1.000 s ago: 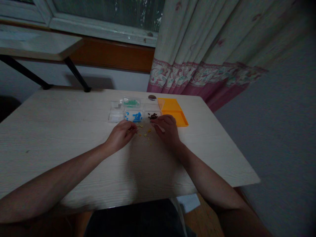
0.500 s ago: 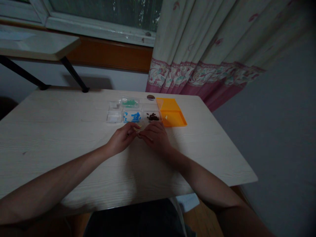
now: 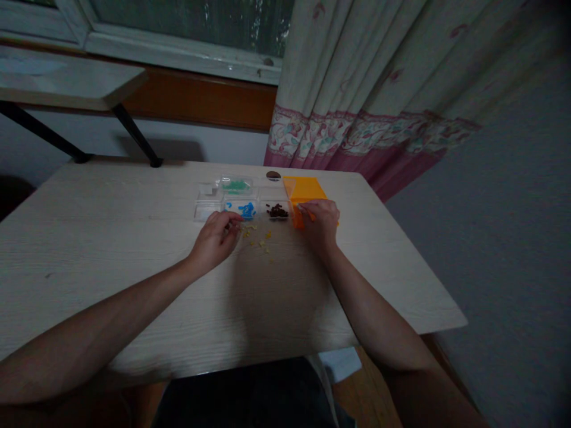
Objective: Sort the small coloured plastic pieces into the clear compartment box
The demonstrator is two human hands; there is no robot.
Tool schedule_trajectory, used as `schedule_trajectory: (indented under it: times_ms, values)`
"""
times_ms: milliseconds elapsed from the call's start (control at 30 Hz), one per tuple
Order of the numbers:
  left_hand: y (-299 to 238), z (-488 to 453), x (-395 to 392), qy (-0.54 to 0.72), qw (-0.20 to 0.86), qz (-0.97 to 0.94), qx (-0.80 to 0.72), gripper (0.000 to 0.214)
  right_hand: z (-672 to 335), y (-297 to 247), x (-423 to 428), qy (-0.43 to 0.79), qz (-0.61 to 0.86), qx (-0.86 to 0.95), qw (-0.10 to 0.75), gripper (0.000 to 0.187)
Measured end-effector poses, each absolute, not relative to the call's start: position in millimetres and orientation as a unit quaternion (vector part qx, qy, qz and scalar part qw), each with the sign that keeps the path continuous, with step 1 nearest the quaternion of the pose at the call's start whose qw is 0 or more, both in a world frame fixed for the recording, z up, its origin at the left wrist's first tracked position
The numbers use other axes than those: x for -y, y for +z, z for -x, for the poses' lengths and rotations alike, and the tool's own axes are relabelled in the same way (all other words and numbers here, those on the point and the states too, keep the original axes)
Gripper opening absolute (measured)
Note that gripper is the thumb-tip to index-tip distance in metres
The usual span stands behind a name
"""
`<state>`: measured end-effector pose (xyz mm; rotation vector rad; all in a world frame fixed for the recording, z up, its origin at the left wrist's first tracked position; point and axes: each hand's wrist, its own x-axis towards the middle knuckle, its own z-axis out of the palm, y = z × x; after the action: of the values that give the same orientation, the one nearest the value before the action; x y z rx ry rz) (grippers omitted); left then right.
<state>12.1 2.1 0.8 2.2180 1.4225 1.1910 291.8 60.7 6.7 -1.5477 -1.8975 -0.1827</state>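
My left hand (image 3: 217, 239) rests at the near edge of the clear plastic boxes, its fingertips pinched together; what they hold, if anything, is too small to make out. Over the orange box (image 3: 307, 189) is my right hand (image 3: 322, 221), fingers bent and closed, their tips above its near half. Several small yellow pieces (image 3: 261, 244) lie scattered on the tabletop between the hands. Just beyond them, one clear compartment holds blue pieces (image 3: 246, 210) and another holds dark brown pieces (image 3: 277, 211).
A clear box of green pieces (image 3: 236, 186) stands behind the blue ones. A brown oval object (image 3: 273, 176) lies near the table's back edge. At the back left, a raised shelf (image 3: 71, 83) stands on black legs. A curtain (image 3: 357, 119) hangs behind the table.
My right hand has moved away from my left, rightward to the orange box. The yellow pieces on the table now show. My left hand has shifted slightly left.
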Motion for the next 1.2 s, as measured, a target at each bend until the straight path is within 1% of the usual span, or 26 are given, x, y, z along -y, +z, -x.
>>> schedule_trajectory:
  times_ms: [67, 167, 333, 533, 733, 967, 1200]
  values:
    - [1.2, -12.2, -1.9, 0.406, 0.123, -0.766, -0.484, 0.02, -300.5, 2.7, -68.1, -0.073, 0.641, 0.701, 0.306, 0.027]
    - [2.8, -13.0, -1.1, 0.397, 0.114, -0.774, -0.48, 0.021, -302.1, 0.0, -69.9, -0.069, 0.657, 0.695, 0.284, 0.032]
    - [3.6, -11.9, -1.3, 0.361, 0.079, -0.792, -0.485, 0.025, -296.8, 3.9, -66.6, -0.071, 0.652, 0.685, 0.318, 0.037]
    - [1.6, -11.3, 1.0, 0.298, 0.04, -0.809, -0.506, 0.032, -296.1, 2.8, -66.3, -0.064, 0.633, 0.7, 0.326, 0.039]
    - [-1.9, -11.1, -0.1, 0.274, 0.024, -0.814, -0.511, 0.029, -295.1, 1.1, -66.0, -0.059, 0.601, 0.718, 0.346, 0.034]
    - [0.2, -10.8, 0.3, 0.27, 0.042, -0.814, -0.513, 0.022, -293.6, 1.3, -65.8, -0.054, 0.585, 0.729, 0.351, 0.033]
    - [0.9, -10.4, 0.3, 0.261, 0.037, -0.815, -0.516, 0.016, -294.2, 0.0, -66.3, -0.042, 0.575, 0.737, 0.352, 0.031]
